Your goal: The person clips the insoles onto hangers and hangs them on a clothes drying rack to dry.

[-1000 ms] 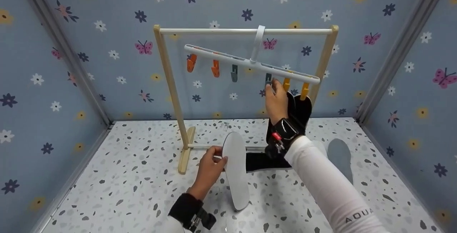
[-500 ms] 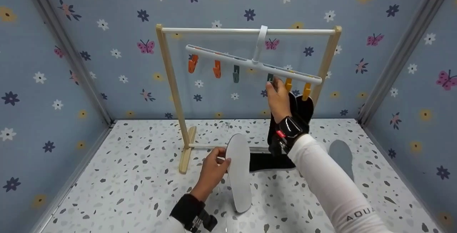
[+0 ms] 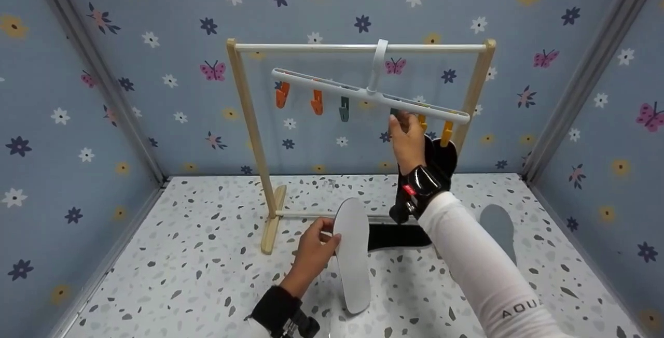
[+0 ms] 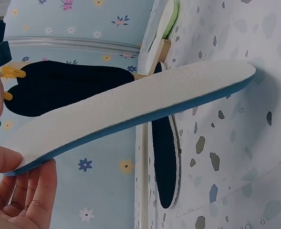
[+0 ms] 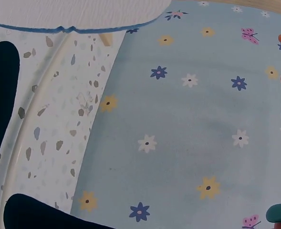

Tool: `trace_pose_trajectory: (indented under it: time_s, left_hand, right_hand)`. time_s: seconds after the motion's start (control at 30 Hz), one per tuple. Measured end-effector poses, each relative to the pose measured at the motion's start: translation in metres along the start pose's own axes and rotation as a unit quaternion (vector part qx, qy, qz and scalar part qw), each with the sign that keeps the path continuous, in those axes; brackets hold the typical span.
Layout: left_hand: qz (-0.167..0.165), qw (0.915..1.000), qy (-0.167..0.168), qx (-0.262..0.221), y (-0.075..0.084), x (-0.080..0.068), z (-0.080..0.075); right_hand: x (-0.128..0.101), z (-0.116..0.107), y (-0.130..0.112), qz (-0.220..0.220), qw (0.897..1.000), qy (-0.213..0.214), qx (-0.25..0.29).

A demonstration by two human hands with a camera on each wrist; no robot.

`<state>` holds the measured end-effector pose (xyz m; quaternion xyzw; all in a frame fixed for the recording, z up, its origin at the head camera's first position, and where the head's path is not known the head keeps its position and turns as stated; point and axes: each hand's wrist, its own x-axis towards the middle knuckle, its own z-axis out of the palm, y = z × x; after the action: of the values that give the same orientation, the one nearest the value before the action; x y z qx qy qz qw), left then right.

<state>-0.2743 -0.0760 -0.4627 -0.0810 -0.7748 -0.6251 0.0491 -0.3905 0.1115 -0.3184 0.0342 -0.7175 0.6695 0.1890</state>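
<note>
My left hand (image 3: 314, 250) pinches the edge of a white insole (image 3: 354, 260) between thumb and fingers, near its upper end. In the left wrist view the insole's blue edge layer shows, and its far end slants away from the hand. Up at the white hanger (image 3: 332, 88), my right hand (image 3: 408, 143) pinches a dark green clothespin (image 5: 279, 212), mostly covered by the fingers in the head view. Beside that hand, black insoles (image 4: 73, 86) hang from two yellow clothespins (image 3: 446, 133). Another green clothespin (image 3: 344, 109) and two orange clothespins (image 3: 317, 102) hang along the hanger's left half.
The hanger hooks over the top bar (image 3: 306, 47) of a wooden-sided rack (image 3: 251, 130) and tilts down to the right. A black insole (image 3: 398, 237) lies on the speckled surface (image 3: 171, 265) behind the held one. Farther right lies a grey insole (image 3: 498, 226), partly behind my right sleeve.
My left hand has carried the white insole slightly to the right. My right hand stays at the green clothespin, its fingers now covering more of it.
</note>
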Motion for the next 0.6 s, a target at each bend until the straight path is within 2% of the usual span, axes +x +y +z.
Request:
trace_pose_trajectory:
  time_s: [0.37, 0.6]
  left_hand:
    - [0.010, 0.9998, -0.001, 0.016, 0.003, 0.003, 0.007]
    - [0.008, 0.9999, 0.002, 0.015, 0.008, 0.005, 0.012]
  right_hand:
    - [-0.001, -0.003, -0.004, -0.013, 1.000, -0.002, 0.009]
    - [0.001, -0.004, 0.000, -0.018, 1.000, 0.014, 0.022]
